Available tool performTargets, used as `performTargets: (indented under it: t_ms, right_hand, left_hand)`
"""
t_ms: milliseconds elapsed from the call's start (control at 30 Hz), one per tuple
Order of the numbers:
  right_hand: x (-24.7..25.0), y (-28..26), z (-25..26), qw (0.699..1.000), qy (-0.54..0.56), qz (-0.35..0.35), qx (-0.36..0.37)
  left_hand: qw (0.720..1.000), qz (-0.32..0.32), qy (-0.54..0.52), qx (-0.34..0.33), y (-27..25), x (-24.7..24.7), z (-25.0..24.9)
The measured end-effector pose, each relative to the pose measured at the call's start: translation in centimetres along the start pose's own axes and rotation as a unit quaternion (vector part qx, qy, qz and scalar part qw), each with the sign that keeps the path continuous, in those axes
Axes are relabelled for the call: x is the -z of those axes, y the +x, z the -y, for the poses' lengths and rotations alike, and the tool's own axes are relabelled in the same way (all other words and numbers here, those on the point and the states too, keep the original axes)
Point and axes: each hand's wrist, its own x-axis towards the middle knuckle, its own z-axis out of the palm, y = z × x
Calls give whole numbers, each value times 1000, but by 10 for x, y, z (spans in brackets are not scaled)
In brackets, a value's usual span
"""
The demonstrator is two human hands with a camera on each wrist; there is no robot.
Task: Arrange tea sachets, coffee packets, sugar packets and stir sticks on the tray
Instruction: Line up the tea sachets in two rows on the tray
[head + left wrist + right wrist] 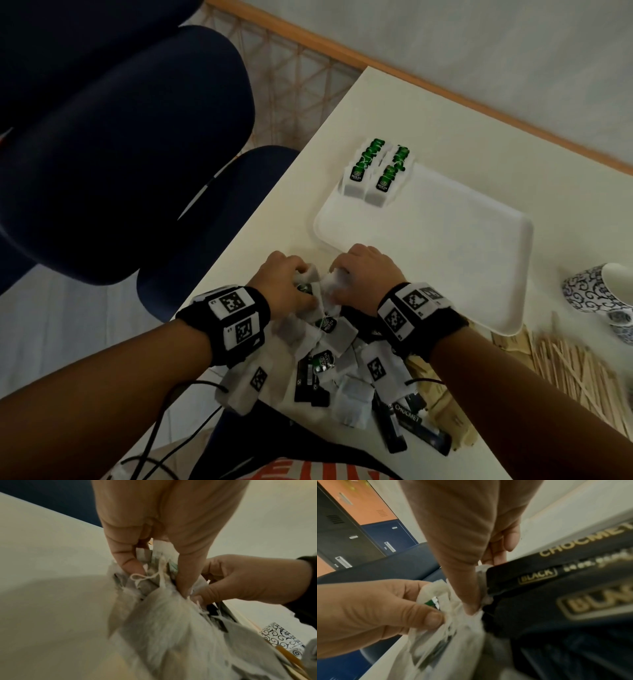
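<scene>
A white tray [428,240] lies on the table, with two rows of green-tagged tea sachets [373,171] standing at its far left corner. In front of the tray's near edge a loose heap of tea sachets [329,342] mixes with black coffee packets [407,425]. My left hand [291,284] and right hand [356,274] meet over the heap, both pinching a bunch of tangled white sachets [154,582] with strings. The right wrist view shows the right fingers [467,588] pressing sachets [450,608] next to a black coffee packet [556,588].
Wooden stir sticks [575,373] are spread at the right, near a blue-and-white patterned cup [596,287]. Paper packets [438,401] lie beside the coffee packets. Dark blue chairs [120,144] stand left of the table edge [239,253]. Cables [171,442] trail from my wrists.
</scene>
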Motion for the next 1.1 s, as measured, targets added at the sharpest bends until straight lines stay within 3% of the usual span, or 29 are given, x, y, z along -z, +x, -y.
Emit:
performTargets:
  t_ms: [133, 367, 600, 767, 900, 1033, 1100]
  right_hand:
    - [-3, -3, 3, 1000, 9, -10, 19]
    - [-3, 0, 5, 999, -32, -18, 39]
    - [8, -6, -3, 993, 101, -53, 23]
    - [26, -16, -15, 971, 229, -60, 14]
    - [42, -21, -17, 951, 307, -36, 25]
    - [50, -22, -18, 911, 412, -9, 21]
    - [50, -18, -16, 933, 357, -36, 23]
  left_hand:
    - [999, 2, -16, -36, 1, 0, -2]
    - [1000, 15, 4, -23, 3, 5, -7]
    - [999, 18, 6, -40, 10, 23, -8]
    - [989, 38, -140, -40, 11, 34, -10]
    - [959, 74, -273, -20, 9, 34, -24]
    - [933, 84, -349, -6, 14, 30, -33]
    - [921, 111, -374, -8, 14, 29, -38]
